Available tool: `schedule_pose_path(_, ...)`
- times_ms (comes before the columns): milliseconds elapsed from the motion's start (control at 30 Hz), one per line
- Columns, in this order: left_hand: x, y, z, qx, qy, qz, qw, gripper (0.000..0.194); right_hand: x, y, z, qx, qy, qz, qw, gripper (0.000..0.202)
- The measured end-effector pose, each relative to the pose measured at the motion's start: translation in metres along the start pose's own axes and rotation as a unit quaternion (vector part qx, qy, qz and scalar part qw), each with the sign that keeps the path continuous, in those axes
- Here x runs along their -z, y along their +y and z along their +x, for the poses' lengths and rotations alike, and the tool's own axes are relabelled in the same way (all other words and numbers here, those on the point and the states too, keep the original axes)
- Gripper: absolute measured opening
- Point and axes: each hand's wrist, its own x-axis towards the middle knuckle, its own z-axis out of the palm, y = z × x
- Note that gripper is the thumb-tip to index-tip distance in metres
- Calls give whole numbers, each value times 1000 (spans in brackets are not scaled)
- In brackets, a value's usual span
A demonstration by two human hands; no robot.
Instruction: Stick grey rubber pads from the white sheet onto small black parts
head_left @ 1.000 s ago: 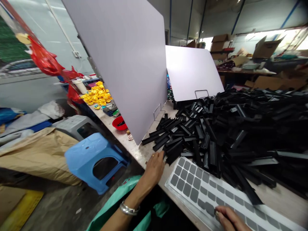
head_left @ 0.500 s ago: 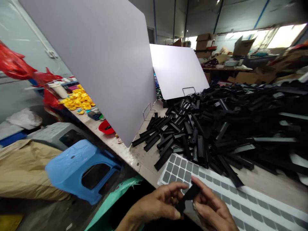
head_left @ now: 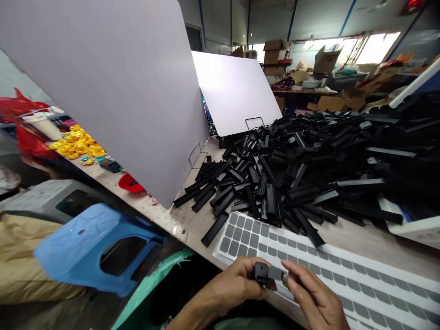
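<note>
In the head view, we have our left hand (head_left: pixel 228 288) closed around a small black part (head_left: pixel 261 272), its blocky end turned up toward us at the fingertips. A small grey piece (head_left: pixel 275 273) juts from beside that part toward our right hand (head_left: pixel 314 295), whose thumb and forefinger are drawn near each other at its far end; we cannot tell whether they pinch it. Both hands are above the near edge of the worktable (head_left: pixel 360 233). Just beyond them lies a white sheet of grey stickers (head_left: pixel 245 237), its rounded grey patches set in rows running off to our right. A single black channel piece (head_left: pixel 215 228) lies by the sheet's left corner, and a large heap of black channel pieces (head_left: pixel 309 156) spreads behind. A large white board (head_left: pixel 113 91) stands tilted on our left, and a second white board (head_left: pixel 237 91) leans behind the heap. Past the table's left edge we see a blue plastic stool (head_left: pixel 82 247) on the floor.
</note>
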Motion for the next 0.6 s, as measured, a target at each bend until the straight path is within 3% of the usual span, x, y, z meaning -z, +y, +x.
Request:
schedule_pose_path(233, -4, -1, -1, -1, -41, -15, 999, 33, -8, -3, -1, 135, -37, -24, 990, 28)
schedule_pose_path(600, 3, -7, -1, -33, -73, -1, 997, 33, -17, 9, -2, 197, -36, -47, 979, 27)
